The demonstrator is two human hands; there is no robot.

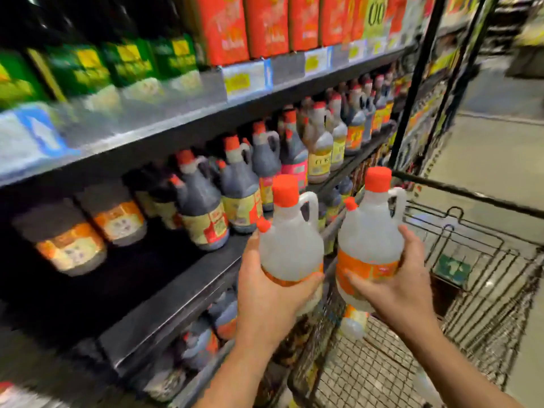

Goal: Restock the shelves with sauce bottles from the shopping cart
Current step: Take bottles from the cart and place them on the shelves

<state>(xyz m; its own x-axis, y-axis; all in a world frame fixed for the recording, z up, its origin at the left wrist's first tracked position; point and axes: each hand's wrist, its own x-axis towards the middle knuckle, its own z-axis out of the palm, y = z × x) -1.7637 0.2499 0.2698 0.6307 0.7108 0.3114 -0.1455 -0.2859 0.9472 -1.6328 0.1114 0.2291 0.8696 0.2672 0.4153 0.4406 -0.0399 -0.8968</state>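
Observation:
My left hand (266, 293) grips the lower body of a clear jug bottle (290, 240) with an orange cap, a handle and an orange label. Beside it, my right hand (400, 278) grips a second, matching bottle (369, 240). Both bottles are upright, held in the air between the middle shelf's front edge (176, 307) and the wire shopping cart (485, 278). Another clear bottle (353, 322) lies in the cart below my right hand. The middle shelf carries dark sauce jugs (203, 207) with orange caps, and has a dark gap at its front left.
The upper shelf (176, 113) carries green and red packs behind price tags. More dark bottles (200, 343) stand on the lower shelf. A black upright post (418, 78) ends the shelving. Pale floor stretches off to the right past the cart.

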